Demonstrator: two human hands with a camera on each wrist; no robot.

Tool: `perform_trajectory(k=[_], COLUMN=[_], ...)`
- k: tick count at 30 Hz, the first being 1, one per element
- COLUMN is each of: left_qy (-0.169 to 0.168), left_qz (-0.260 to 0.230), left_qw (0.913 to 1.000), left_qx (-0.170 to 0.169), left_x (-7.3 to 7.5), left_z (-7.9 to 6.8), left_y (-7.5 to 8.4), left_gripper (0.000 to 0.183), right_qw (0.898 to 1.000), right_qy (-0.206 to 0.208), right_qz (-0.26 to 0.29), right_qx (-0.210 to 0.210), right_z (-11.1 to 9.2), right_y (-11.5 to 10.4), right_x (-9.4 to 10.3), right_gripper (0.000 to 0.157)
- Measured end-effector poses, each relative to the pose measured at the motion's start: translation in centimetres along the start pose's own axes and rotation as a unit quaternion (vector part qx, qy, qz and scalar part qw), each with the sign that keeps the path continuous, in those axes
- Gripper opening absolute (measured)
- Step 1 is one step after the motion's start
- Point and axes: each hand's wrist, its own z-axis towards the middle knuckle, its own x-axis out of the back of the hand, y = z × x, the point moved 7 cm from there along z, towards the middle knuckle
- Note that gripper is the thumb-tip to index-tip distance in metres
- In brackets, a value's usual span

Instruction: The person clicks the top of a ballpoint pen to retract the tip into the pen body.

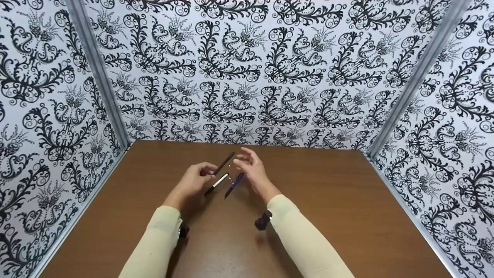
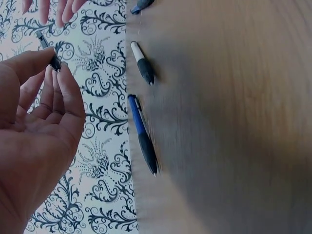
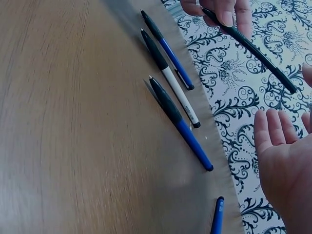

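Note:
My left hand [image 1: 197, 178] pinches a black pen [image 1: 224, 162] between thumb and fingertips, above the table, its far end slanting up to the right. In the left wrist view the same pen [image 2: 48, 51] juts from the thumb and finger. My right hand [image 1: 252, 168] is held just right of the pen's far end, with its fingers apart and nothing between them. Below the hands lie a white pen with a black grip [image 1: 220, 183] and a blue pen with a black grip [image 1: 234, 186]. The right wrist view has two more blue pens, one [image 3: 167, 48] beyond the white pen, another [image 3: 218, 215] at the bottom edge.
The brown wooden table [image 1: 332, 208] stands in a booth with patterned black-and-white walls [image 1: 239, 77] and grey corner posts [image 1: 420, 77]. A small dark wrist camera [image 1: 263, 220] sits at the right sleeve.

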Motion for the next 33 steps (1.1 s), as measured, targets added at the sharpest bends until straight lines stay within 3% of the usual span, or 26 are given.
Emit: perform_trajectory(k=[17,33], left_qy=[-0.005,-0.007], left_qz=[-0.014,-0.036], left_qw=[0.9992,0.9986], left_qx=[-0.036,-0.037], left_x=[-2.6,-4.7], left_z=[0.8,1.0], left_y=[1.4,1.7], left_gripper=[0.025,0.024], right_qw=[1.000,1.000], right_qy=[-0.014,-0.006], right_qz=[0.002,0.022], right_qx=[0.000,0.008], right_z=[-0.6,-1.4], right_y=[-1.4,-2.4], right_x=[1.4,2.0], right_gripper=[0.059,0.059])
